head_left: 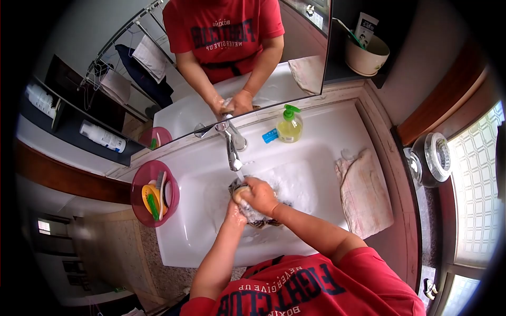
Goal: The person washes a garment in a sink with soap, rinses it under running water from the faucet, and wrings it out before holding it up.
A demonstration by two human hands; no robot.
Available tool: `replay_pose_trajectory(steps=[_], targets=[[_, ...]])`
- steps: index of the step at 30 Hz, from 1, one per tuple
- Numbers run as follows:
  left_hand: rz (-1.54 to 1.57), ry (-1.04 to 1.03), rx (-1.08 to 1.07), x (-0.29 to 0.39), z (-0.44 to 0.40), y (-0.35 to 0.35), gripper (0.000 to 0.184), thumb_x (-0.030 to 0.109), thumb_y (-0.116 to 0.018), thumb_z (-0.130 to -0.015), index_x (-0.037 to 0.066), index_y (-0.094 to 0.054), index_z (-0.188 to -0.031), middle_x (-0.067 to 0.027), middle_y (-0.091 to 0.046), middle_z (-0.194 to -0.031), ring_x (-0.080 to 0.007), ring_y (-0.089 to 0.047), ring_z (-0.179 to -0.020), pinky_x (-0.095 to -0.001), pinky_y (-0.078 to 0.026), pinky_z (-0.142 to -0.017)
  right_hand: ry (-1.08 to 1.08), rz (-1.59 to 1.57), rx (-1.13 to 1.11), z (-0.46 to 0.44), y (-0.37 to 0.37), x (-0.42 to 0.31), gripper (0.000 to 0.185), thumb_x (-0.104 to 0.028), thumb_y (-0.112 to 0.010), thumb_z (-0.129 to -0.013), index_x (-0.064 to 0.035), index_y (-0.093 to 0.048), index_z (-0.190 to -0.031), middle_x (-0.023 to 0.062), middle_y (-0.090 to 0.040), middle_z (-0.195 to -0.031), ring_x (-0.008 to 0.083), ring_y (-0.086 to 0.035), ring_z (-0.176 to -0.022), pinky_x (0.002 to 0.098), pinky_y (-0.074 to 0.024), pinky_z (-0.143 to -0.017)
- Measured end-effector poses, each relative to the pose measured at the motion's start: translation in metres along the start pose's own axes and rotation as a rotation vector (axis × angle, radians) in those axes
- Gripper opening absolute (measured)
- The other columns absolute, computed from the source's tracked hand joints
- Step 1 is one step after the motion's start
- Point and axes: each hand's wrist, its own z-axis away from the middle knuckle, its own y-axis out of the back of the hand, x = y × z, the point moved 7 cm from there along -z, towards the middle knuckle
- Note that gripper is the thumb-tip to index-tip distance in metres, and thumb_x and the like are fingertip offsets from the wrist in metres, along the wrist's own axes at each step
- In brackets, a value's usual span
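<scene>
Low in the sink, under the tap, my two hands are close together. My left hand is closed on a dark patterned cloth covered in white suds. Over it, my right hand is closed round a pale tan rounded object, pressed against the cloth; its kind is partly hidden by my fingers. A thin stream of water falls from the tap beside my hands. Foam lies on the basin floor around the cloth.
A green-topped pump bottle and a small blue packet stand behind the basin. At left is a pink bowl holding brushes. A folded cloth lies on the right rim. The mirror hangs above the tap.
</scene>
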Motion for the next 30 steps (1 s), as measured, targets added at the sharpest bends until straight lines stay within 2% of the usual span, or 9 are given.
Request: replay_pose_trajectory(steps=[3,4,7,8,13,16,21,25,30], targets=[[0.020,-0.064,0.064,0.013,0.001,0.001,0.033,0.031,-0.049,-0.094,0.005,-0.057,-0.112,-0.0109,-0.062,-0.109,-0.0250,-0.061,-0.099,-0.0394,-0.052,-0.087,-0.308,-0.488,-0.068,-0.007,-0.010,0.059,0.028,-0.024,-0.066,-0.078,-0.0033,-0.061,-0.096,0.0136,-0.065,-0.088,0.0256,-0.062,-0.083,0.0368,-0.0479,-0.074],[0.013,-0.094,0.049,0.020,0.005,0.000,0.035,0.032,-0.049,-0.093,0.003,-0.057,-0.113,-0.0118,-0.062,-0.109,-0.0259,-0.061,-0.100,-0.0406,-0.051,-0.088,-0.383,-0.744,-0.283,-0.006,-0.019,0.068,0.040,-0.029,-0.066,-0.081,-0.0031,-0.059,-0.111,0.0114,-0.064,-0.103,0.0207,-0.061,-0.091,0.0343,-0.0485,-0.077],[-0.006,-0.160,0.031,0.037,0.023,-0.022,0.038,0.033,-0.048,-0.093,0.002,-0.058,-0.113,-0.0129,-0.063,-0.110,-0.0275,-0.061,-0.101,-0.0428,-0.051,-0.089,-0.720,-0.892,-0.382,0.018,-0.017,0.091,0.059,-0.035,-0.067,-0.083,-0.0042,-0.047,-0.130,0.0101,-0.057,-0.120,0.0212,-0.057,-0.105,0.0348,-0.0489,-0.083],[0.017,-0.203,0.029,0.045,0.026,-0.025,0.037,0.032,-0.046,-0.094,0.002,-0.057,-0.114,-0.0128,-0.063,-0.111,-0.0277,-0.061,-0.102,-0.0429,-0.051,-0.089,-0.729,-0.968,-0.575,0.025,-0.023,0.084,0.076,-0.042,-0.069,-0.082,-0.0059,-0.035,-0.139,0.0097,-0.052,-0.127,0.0205,-0.052,-0.113,0.0356,-0.0472,-0.090],[0.080,-0.322,0.057,0.058,0.030,-0.029,0.038,0.032,-0.042,-0.095,0.003,-0.057,-0.115,-0.0107,-0.062,-0.111,-0.0275,-0.060,-0.103,-0.0442,-0.049,-0.092,-0.703,-1.093,-0.779,0.051,-0.037,0.058,0.078,-0.038,-0.072,-0.080,-0.0028,-0.034,-0.138,0.0095,-0.052,-0.127,0.0186,-0.050,-0.115,0.0327,-0.0436,-0.095],[0.090,-0.333,0.103,0.056,0.028,-0.023,0.039,0.033,-0.042,-0.094,0.003,-0.057,-0.115,-0.0098,-0.062,-0.110,-0.0271,-0.060,-0.102,-0.0448,-0.048,-0.093,-0.437,-0.858,-0.655,0.041,-0.040,0.032,0.067,-0.008,-0.076,-0.073,-0.0003,-0.043,-0.131,0.0090,-0.057,-0.120,0.0177,-0.053,-0.110,0.0329,-0.0434,-0.095],[0.125,-0.285,0.151,0.046,0.033,0.000,0.036,0.031,-0.045,-0.094,0.004,-0.058,-0.113,-0.0089,-0.063,-0.111,-0.0259,-0.059,-0.104,-0.0447,-0.046,-0.093,-0.641,-0.919,-0.283,0.024,-0.019,0.046,0.045,0.010,-0.064,-0.074,0.0044,-0.053,-0.118,0.0114,-0.064,-0.106,0.0197,-0.063,-0.093,0.0337,-0.0531,-0.081],[-0.097,-0.026,0.285,0.016,0.031,0.043,0.050,0.046,-0.051,-0.090,0.013,-0.048,-0.128,-0.0131,-0.042,-0.138,-0.0366,-0.040,-0.124,-0.0622,-0.033,-0.100,-0.625,-1.036,-0.114,0.007,0.005,0.032,0.042,0.013,-0.058,-0.075,0.0062,-0.052,-0.116,0.0113,-0.065,-0.102,0.0204,-0.064,-0.090,0.0353,-0.0542,-0.082],[-0.147,0.287,0.203,-0.003,0.050,0.014,0.063,0.058,-0.041,-0.088,0.015,-0.041,-0.135,-0.0182,-0.032,-0.143,-0.0517,-0.031,-0.124,-0.0762,-0.022,-0.095,-0.387,-0.984,-0.199,0.005,0.005,0.015,0.053,0.009,-0.062,-0.076,-0.0007,-0.047,-0.126,0.0065,-0.062,-0.111,0.0153,-0.059,-0.099,0.0297,-0.0483,-0.089]])
